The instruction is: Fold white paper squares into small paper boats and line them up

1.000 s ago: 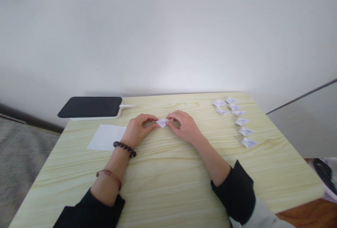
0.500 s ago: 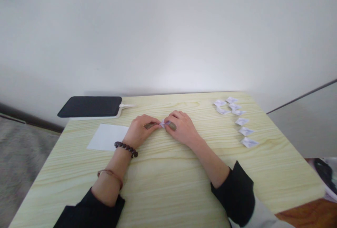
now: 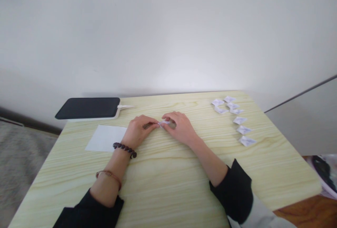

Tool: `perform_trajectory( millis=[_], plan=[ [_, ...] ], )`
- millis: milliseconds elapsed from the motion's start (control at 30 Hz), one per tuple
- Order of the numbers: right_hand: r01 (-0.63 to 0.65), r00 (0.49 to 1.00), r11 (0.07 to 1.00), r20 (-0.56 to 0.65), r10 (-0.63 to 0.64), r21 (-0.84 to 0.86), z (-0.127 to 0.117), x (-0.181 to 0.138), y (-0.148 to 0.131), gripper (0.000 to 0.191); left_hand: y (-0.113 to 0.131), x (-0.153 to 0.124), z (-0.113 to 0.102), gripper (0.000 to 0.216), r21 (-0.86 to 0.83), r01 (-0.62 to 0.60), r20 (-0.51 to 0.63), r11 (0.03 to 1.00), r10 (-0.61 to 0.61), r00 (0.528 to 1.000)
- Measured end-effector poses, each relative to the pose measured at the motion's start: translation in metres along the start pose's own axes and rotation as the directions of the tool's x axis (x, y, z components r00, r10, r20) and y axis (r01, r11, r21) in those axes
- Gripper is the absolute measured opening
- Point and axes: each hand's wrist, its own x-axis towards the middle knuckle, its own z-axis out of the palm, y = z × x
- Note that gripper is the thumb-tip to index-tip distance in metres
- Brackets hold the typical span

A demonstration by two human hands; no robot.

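Between my two hands, just over the middle of the table, is a small folded white paper boat (image 3: 163, 123). My left hand (image 3: 139, 129) pinches its left end between thumb and forefinger. On the other side, my right hand (image 3: 180, 126) has its thumb and fingertips about the boat's right end, partly covering it. Left of my left wrist lies a flat sheet of white paper (image 3: 101, 138), its right edge hidden by the wrist. Several finished-looking paper boats (image 3: 246, 141) rest on the right side of the table.
At the back left a black phone (image 3: 89, 108) lies on a white block, a white cable plug (image 3: 125, 106) at its right end. The light wood-grain table (image 3: 168, 186) meets a white wall (image 3: 168, 38) behind. A dark and white object (image 3: 325, 171) stands beyond the right edge.
My right fingers have loosened and spread slightly around the boat, showing more of it. My left hand keeps its pinch. The whole view has shifted a little.
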Motion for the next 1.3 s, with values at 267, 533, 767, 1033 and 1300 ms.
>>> perform_trajectory(
  millis=[267, 533, 767, 1033, 1300],
  plan=[
    [-0.034, 0.999, 0.964, 0.034, 0.026, 0.264, -0.012, 0.0, 0.017, 0.013, 0.0, 0.0, 0.0, 0.024, -0.008, 0.043, -0.013, 0.999, -0.043, 0.999],
    [0.108, 0.99, 0.962, 0.06, -0.127, 0.251, -0.013, 0.003, 0.026, 0.014, 0.001, 0.0, 0.0, 0.022, -0.027, 0.014, -0.01, 1.0, -0.015, 1.0],
    [0.194, 0.979, 0.962, 0.023, -0.201, 0.19, -0.01, 0.004, 0.025, 0.017, -0.001, 0.001, 0.001, 0.02, 0.014, -0.019, 0.006, 1.0, 0.019, 1.0],
    [0.104, 0.994, 0.981, 0.024, -0.11, 0.163, -0.01, 0.003, 0.019, 0.01, 0.001, 0.001, 0.002, 0.023, 0.011, -0.04, -0.008, 0.999, 0.04, 0.999],
    [0.1, 0.994, 0.978, 0.017, -0.105, 0.185, -0.007, 0.003, 0.021, 0.01, 0.002, 0.001, 0.003, 0.024, 0.013, -0.035, -0.004, 0.999, 0.035, 0.999]
  ],
)
